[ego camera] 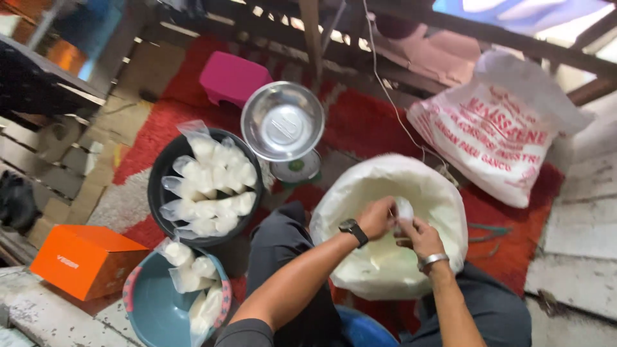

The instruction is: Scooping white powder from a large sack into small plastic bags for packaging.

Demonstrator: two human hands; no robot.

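My left hand and my right hand meet over a large open white sack filled with white powder. Between the fingers of both hands is a small clear plastic bag holding some of the powder. A black watch sits on my left wrist and a metal bracelet on my right. The sack stands between my knees on a red rug.
A black basin holds several filled small bags. A blue basin at lower left holds more. A steel bowl rests on a kitchen scale. A pink stool, an orange box and a printed white sack lie around.
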